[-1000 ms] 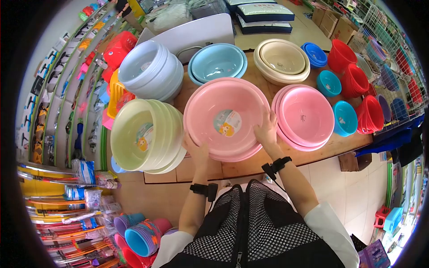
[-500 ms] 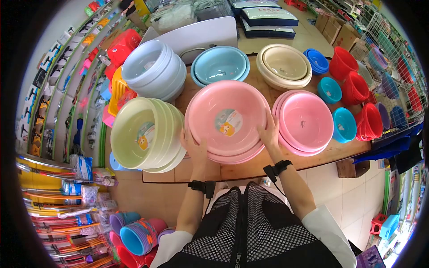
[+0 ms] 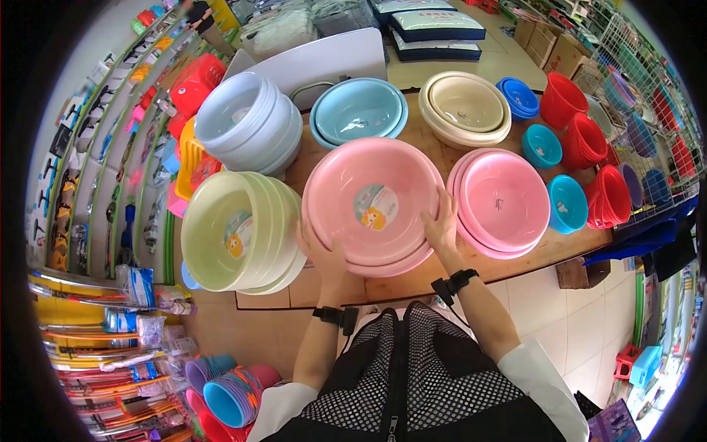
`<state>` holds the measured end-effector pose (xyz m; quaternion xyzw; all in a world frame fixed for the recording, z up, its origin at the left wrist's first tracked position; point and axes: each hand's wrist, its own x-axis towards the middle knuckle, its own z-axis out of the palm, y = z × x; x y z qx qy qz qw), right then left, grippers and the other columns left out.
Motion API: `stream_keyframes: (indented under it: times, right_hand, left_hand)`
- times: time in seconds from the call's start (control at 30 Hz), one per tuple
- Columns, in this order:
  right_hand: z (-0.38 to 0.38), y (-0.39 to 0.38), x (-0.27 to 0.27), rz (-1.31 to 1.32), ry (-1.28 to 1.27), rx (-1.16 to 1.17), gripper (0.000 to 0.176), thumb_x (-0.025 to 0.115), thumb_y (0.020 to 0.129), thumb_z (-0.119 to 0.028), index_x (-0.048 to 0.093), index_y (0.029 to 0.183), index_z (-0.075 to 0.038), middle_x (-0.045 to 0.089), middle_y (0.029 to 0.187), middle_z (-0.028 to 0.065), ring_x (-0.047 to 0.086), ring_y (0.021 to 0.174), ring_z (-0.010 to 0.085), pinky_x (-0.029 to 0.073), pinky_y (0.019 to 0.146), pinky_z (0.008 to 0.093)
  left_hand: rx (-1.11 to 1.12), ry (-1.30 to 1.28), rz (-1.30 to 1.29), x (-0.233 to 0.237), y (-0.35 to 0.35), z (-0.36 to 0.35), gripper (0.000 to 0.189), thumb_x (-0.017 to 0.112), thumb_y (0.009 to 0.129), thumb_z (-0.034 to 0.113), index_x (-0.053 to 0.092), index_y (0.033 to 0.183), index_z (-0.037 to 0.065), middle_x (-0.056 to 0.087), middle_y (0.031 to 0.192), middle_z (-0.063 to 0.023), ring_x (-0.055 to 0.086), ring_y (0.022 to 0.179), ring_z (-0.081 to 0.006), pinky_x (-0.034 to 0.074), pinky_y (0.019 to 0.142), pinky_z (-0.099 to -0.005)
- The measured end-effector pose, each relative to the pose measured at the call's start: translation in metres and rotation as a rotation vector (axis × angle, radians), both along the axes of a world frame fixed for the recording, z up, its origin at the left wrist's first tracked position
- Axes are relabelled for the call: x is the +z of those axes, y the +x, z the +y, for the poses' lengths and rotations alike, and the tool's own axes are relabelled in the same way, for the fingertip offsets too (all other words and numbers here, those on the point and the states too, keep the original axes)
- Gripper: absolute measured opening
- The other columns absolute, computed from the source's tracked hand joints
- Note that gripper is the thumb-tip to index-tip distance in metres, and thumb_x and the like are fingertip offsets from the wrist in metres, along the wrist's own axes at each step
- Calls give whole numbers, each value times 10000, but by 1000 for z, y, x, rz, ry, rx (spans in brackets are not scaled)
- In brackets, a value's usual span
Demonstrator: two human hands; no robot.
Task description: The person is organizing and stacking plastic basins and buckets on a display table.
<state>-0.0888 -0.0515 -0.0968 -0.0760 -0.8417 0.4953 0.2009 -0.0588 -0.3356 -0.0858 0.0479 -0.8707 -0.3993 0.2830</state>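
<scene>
A stack of large pink basins [image 3: 339, 177] stands at the middle of the wooden table, with a round cartoon label inside the top one. My left hand [image 3: 321, 249] is closed round its lower left side, the thumb over the rim. On the right side, my right hand [image 3: 442, 225] grips the same stack, fingers along the outer wall. Left of it, close to my left hand, is a tilted stack of pale green basins [image 3: 202, 243]. A stack of smaller pink basins [image 3: 508, 199] sits right beside my right hand. The undersides of the held basins are hidden.
Behind stand pale blue basins [image 3: 258, 144], teal basins [image 3: 361, 110] and cream basins [image 3: 471, 103]. Blue bowls [image 3: 567, 206] and red buckets [image 3: 610, 195] line the right, by a wire rack [image 3: 655, 96]. Shelves [image 3: 96, 169] flank the left; buckets [image 3: 228, 401] stand on the floor.
The view has shifted slightly. Both hands stay on the pink basin stack, which has hardly moved. A person at the far upper left shows more fully.
</scene>
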Motion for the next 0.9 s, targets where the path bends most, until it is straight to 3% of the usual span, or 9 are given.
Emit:
stream_keyframes:
  times: [0.3, 0.57, 0.73, 0.9]
  right_hand:
    - [3, 3, -9, 61, 37, 2, 746, 666, 769, -101, 444, 1482, -107, 422, 1406, 295, 430, 1314, 490, 380, 1123, 536]
    - [4, 2, 2, -10, -48, -38, 681, 688, 775, -176, 496, 1427, -140, 445, 1388, 250, 423, 1336, 459, 376, 1110, 537]
    - [4, 6, 7, -3, -67, -60, 672, 676, 749, -122, 503, 1396, -79, 440, 1369, 261, 433, 1313, 454, 387, 1120, 506]
    - [8, 7, 4, -19, -88, -71, 676, 678, 748, -118, 509, 1402, -126, 442, 1373, 239, 398, 1332, 450, 341, 1128, 535]
  left_hand:
    - [-42, 46, 0, 7, 2, 6, 746, 556, 749, -9, 395, 1478, -17, 309, 1561, -233, 283, 1456, -429, 212, 1218, -534]
    - [-79, 38, 73, 5, -4, 8, 584, 506, 746, -51, 578, 1323, -1, 421, 1497, -218, 376, 1408, -402, 273, 1195, -511]
    - [-101, 93, 66, -3, -4, 7, 498, 473, 779, -55, 627, 1250, -2, 421, 1504, -217, 392, 1396, -393, 304, 1175, -508]
    - [-133, 25, 76, -5, -4, 5, 458, 484, 792, -44, 638, 1222, -11, 423, 1502, -226, 402, 1386, -398, 326, 1158, -508]
